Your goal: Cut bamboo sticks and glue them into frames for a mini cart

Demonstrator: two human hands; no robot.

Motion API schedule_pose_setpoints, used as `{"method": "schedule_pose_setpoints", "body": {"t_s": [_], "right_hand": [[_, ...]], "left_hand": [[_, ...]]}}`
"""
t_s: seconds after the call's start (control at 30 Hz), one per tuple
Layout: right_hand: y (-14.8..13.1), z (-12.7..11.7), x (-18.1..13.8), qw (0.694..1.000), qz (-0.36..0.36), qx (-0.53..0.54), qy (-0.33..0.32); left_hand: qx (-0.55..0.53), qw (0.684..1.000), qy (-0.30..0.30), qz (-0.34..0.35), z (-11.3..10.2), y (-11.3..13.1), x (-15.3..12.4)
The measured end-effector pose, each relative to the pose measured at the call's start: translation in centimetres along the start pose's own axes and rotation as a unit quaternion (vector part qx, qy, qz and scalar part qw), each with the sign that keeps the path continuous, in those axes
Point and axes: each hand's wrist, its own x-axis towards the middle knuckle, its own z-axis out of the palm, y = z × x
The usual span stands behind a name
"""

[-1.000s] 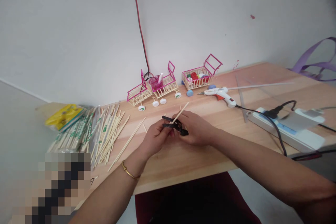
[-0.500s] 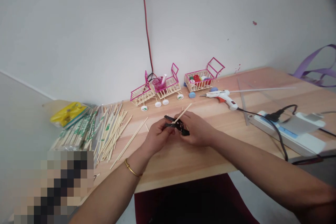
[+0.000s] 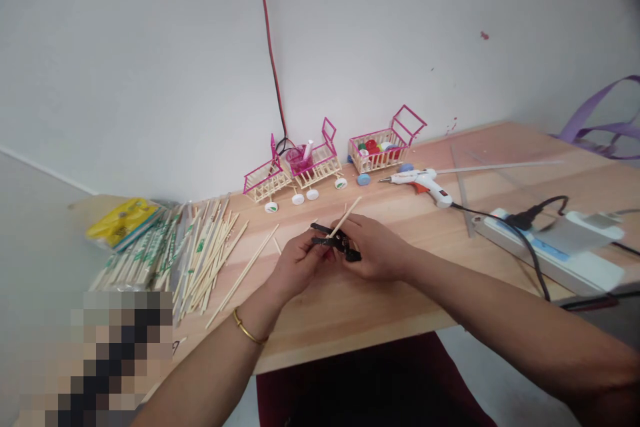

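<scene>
My right hand (image 3: 375, 247) is closed around black pliers (image 3: 342, 244), whose slim arms point left. A thin wooden stick (image 3: 346, 215) slants up and to the right across the tool. My left hand (image 3: 299, 259), with a gold bangle at the wrist, is closed at the lower end of the stick, beside the tips of the pliers. Its fingers partly hide that end, and whether the pliers touch the stick there I cannot tell. Both hands are just above the wooden table (image 3: 350, 320).
Loose sticks (image 3: 215, 260) and bagged sticks (image 3: 145, 247) lie left, by a yellow packet (image 3: 120, 223). Three miniature carts, one holding colourful pieces (image 3: 380, 150), stand along the wall. A glue gun (image 3: 423, 181) and a power strip (image 3: 550, 253) with cables lie right. A blurred-out patch covers the lower left.
The view has shifted slightly, so the background sits a little further left. Both hands keep their hold on the stick and pliers, nearly unmoved.
</scene>
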Motion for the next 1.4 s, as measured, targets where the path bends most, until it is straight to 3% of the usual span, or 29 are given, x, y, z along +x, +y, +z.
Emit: {"method": "schedule_pose_setpoints", "body": {"t_s": [0.33, 0.47, 0.57, 0.67, 0.8, 0.9, 1.0, 1.07, 1.17, 1.4], "right_hand": [[-0.2, 0.2, 0.2, 1.000, 0.020, -0.012, -0.003], [1.1, -0.4, 0.4, 0.998, 0.025, -0.060, 0.026], [2.9, -1.3, 0.4, 0.982, 0.135, -0.130, 0.036], [4.5, -2.0, 0.2, 0.933, 0.275, -0.230, 0.024], [5.5, -2.2, -0.3, 0.895, 0.348, -0.278, 0.002], [5.1, -2.0, -0.4, 0.914, 0.295, -0.272, 0.063], [3.5, -1.9, -0.2, 0.943, 0.135, -0.226, 0.203], [1.9, -1.4, 0.1, 0.948, 0.021, -0.206, 0.241], [0.1, -0.3, 0.3, 0.961, -0.079, -0.208, 0.165], [-0.6, 1.2, 0.5, 0.967, -0.009, -0.244, -0.065]], "left_hand": [[-0.047, 0.998, 0.022, 0.027, 0.4, -0.4, 0.3], [-0.074, 0.994, 0.081, -0.005, -0.1, -0.3, 0.5], [-0.137, 0.983, 0.115, -0.046, -0.4, -0.1, 0.7], [-0.161, 0.978, 0.116, -0.068, -0.6, -0.2, 0.8], [-0.133, 0.981, 0.113, -0.080, -0.7, -0.4, 0.9], [-0.033, 0.989, 0.125, -0.066, -1.0, -0.1, 0.8], [0.159, 0.979, 0.125, -0.020, -1.0, 0.4, 0.6], [0.271, 0.957, 0.106, 0.007, -0.8, 0.8, 0.4], [0.372, 0.925, 0.072, 0.027, -0.3, 0.9, 0.2], [0.495, 0.867, 0.024, 0.040, 0.6, 0.9, -0.1]]}}
